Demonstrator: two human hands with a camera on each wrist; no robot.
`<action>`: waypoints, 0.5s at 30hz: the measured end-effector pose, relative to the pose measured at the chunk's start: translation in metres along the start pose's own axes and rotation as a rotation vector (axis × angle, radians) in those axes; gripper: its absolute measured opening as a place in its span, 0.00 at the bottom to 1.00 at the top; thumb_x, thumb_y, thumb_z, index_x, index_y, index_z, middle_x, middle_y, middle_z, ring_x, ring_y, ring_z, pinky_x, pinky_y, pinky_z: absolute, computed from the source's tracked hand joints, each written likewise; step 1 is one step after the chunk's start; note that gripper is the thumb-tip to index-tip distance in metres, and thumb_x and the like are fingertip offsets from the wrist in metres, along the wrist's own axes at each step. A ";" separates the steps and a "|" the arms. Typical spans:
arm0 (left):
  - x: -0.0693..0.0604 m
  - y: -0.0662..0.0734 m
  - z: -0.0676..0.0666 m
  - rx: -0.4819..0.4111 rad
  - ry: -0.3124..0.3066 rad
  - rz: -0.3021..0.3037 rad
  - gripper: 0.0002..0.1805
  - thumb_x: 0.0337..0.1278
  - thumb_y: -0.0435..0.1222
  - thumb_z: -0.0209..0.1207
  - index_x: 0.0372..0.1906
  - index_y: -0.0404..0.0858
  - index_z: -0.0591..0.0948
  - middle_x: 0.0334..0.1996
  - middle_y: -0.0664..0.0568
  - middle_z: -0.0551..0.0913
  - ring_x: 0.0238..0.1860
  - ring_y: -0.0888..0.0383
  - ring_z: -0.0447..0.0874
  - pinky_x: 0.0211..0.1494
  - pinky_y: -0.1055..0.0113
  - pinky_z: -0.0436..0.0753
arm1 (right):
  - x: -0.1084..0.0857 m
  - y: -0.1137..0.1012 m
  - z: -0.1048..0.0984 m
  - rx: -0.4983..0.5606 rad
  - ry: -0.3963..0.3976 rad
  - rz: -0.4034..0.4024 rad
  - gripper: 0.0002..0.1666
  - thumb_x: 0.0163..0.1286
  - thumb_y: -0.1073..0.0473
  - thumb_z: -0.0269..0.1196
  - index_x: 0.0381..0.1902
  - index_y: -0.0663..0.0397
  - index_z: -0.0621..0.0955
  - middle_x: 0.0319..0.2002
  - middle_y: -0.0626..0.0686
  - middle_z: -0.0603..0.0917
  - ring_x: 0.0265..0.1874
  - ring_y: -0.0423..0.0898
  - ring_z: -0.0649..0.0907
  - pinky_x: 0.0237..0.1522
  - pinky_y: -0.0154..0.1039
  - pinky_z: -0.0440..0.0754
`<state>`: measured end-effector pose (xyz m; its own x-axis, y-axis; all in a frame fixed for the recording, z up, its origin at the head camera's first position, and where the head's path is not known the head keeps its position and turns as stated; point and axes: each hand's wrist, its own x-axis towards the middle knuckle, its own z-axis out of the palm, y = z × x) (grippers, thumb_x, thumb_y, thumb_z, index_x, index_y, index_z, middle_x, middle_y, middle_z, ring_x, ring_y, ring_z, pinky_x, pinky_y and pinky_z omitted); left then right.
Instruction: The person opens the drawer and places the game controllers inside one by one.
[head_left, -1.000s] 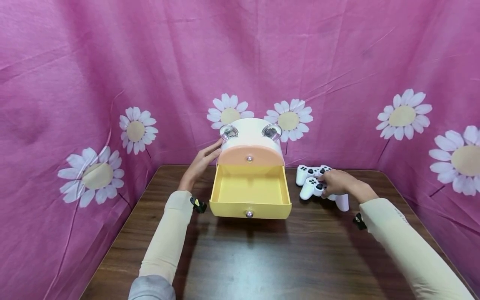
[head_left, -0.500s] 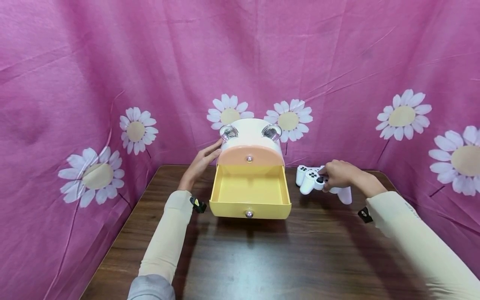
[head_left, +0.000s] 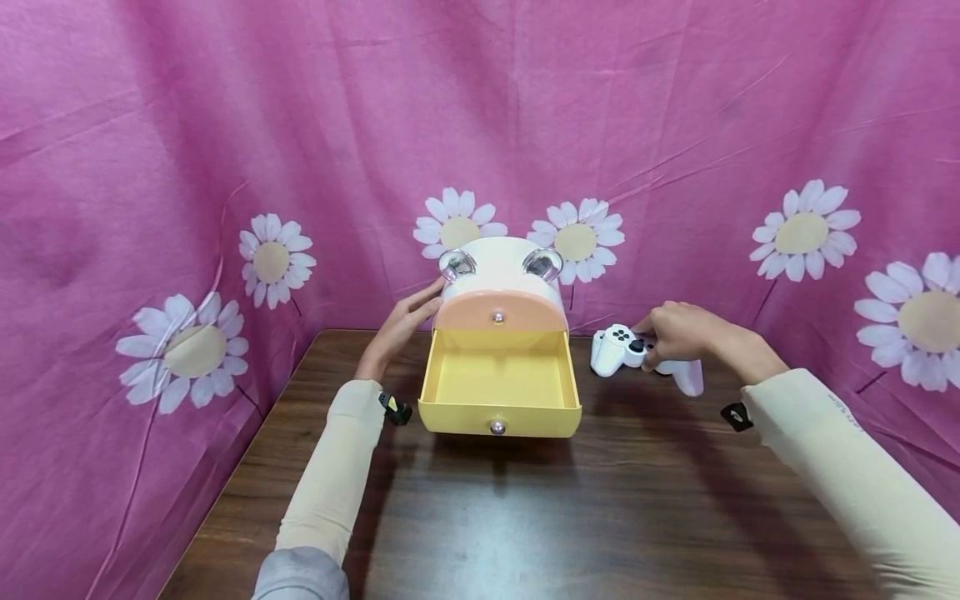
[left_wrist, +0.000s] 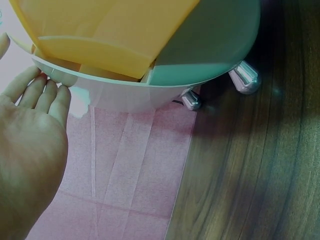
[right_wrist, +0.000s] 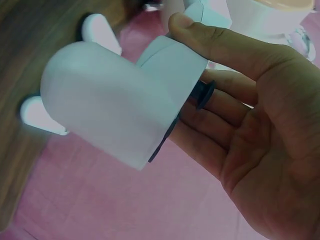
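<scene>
My right hand (head_left: 686,337) grips a white game controller (head_left: 613,353), thumb on one side and fingers on the other. In the right wrist view, the controller (right_wrist: 110,100) is lifted off the table, its dark stick facing the palm. A second white controller (right_wrist: 101,34) lies on the table below it, mostly hidden in the head view. My left hand (head_left: 401,329) rests straight fingertips on the side of a small white cabinet (head_left: 498,262) with round silver eyes. Its yellow lower drawer (head_left: 459,419) is pulled out, with nothing in it; the peach upper drawer (head_left: 468,312) is closed.
The brown wooden table (head_left: 480,517) extends in front of the cabinet. A pink curtain (head_left: 360,125) with daisies hangs close behind and along both sides. Short metal legs (left_wrist: 245,77) hold the cabinet above the tabletop.
The right hand has raised the front controller up and slightly away from the table, in front of the other controller. The left hand and the cabinet have stayed put.
</scene>
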<state>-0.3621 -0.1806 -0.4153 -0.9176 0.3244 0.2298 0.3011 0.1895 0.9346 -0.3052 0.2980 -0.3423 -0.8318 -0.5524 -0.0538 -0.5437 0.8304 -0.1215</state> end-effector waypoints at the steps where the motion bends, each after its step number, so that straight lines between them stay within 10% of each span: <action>1: 0.000 0.000 0.000 0.001 0.000 -0.001 0.31 0.81 0.50 0.56 0.82 0.52 0.69 0.82 0.62 0.66 0.85 0.56 0.56 0.89 0.52 0.55 | 0.000 -0.002 -0.003 -0.004 0.004 0.000 0.21 0.47 0.49 0.84 0.41 0.43 0.93 0.22 0.40 0.79 0.24 0.42 0.74 0.29 0.42 0.75; 15: 0.000 0.001 0.001 0.009 0.010 0.000 0.30 0.81 0.48 0.56 0.82 0.50 0.69 0.83 0.59 0.65 0.86 0.57 0.55 0.89 0.54 0.55 | -0.005 -0.026 -0.035 -0.020 0.026 -0.012 0.26 0.49 0.49 0.83 0.48 0.46 0.93 0.26 0.40 0.84 0.26 0.41 0.77 0.35 0.45 0.80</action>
<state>-0.3616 -0.1796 -0.4148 -0.9203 0.3146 0.2326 0.3033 0.1981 0.9321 -0.2907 0.2818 -0.3046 -0.8276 -0.5607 -0.0263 -0.5558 0.8251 -0.1018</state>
